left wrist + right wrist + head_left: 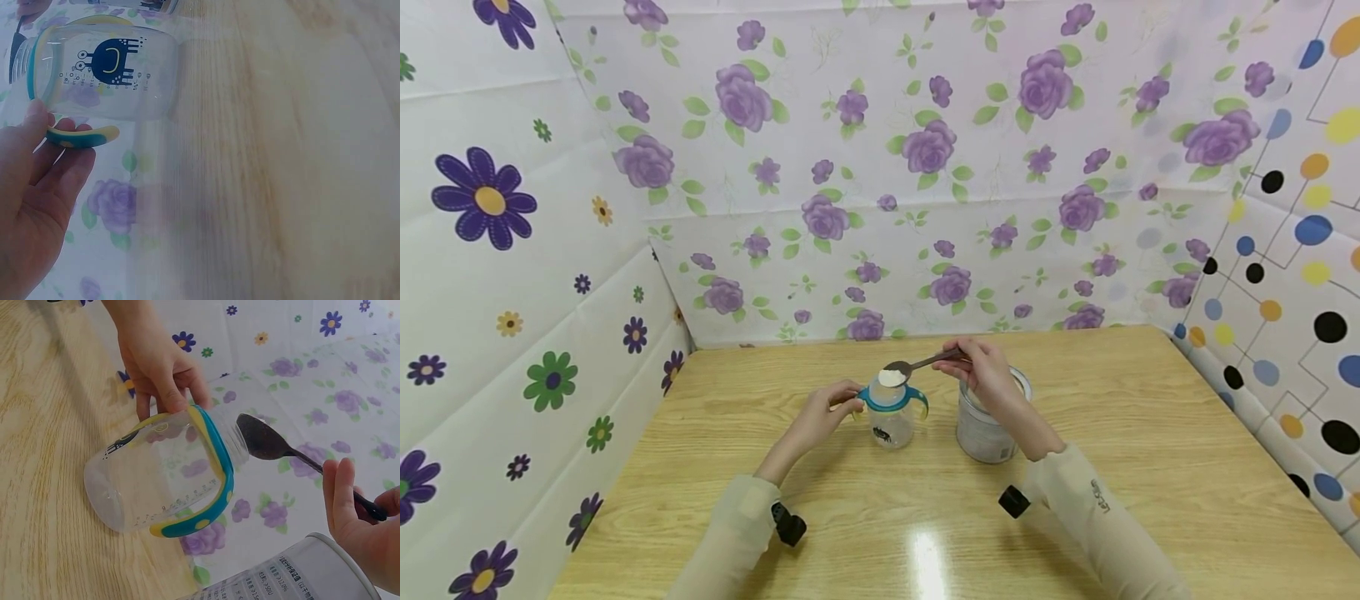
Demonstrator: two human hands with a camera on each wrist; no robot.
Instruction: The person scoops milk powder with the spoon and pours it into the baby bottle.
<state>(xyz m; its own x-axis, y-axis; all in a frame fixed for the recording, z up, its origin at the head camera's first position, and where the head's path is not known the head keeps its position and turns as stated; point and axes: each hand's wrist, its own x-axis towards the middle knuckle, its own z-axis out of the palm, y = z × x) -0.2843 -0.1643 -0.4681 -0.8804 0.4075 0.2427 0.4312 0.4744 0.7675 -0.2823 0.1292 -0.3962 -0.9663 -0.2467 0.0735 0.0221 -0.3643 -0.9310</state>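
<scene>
A clear baby bottle (891,429) with a blue-green and yellow two-handled collar stands upright on the table, its mouth uncapped. My left hand (820,417) grips the handle (81,136) on its left side, thumb near the collar. In my right hand (988,375), a dark metal spoon (928,360) is held by the end of its handle. White powder (892,377) fills the spoon's bowl, which is right at the bottle's mouth; the right wrist view shows only the bowl's underside (265,440). Below my right hand stands a powder tin (987,437), its opening partly hidden by that hand.
A light wood table (865,533) lies under everything. Purple-flowered cloth (925,208) hangs behind it, with patterned sheets at left and right. Black wrist cameras (790,527) are strapped at both sleeves.
</scene>
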